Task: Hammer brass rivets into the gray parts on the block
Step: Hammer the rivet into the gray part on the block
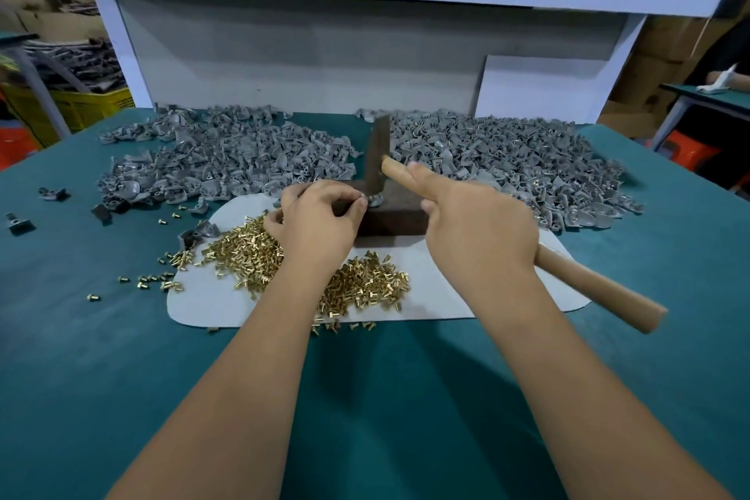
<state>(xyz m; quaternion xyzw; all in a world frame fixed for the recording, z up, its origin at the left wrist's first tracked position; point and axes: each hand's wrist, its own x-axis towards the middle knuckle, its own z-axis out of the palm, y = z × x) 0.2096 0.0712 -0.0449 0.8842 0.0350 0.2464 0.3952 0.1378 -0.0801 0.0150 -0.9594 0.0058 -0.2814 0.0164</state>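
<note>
The right hand (479, 231) grips the wooden handle of the hammer (584, 280), with the index finger stretched along the handle toward the head. The metal hammer head (378, 158) stands over the dark block (395, 211), and its lower end is at the gray part (375, 200) that lies on the top of the block. The left hand (316, 219) pinches this gray part with its fingertips at the left side of the block. A heap of brass rivets (251, 256) lies on a white sheet (442, 288) under the left wrist, and some rivets are scattered on the green counter (365, 398). Behind the block, two large piles of gray parts (227, 158) cover the far side of the counter.
</note>
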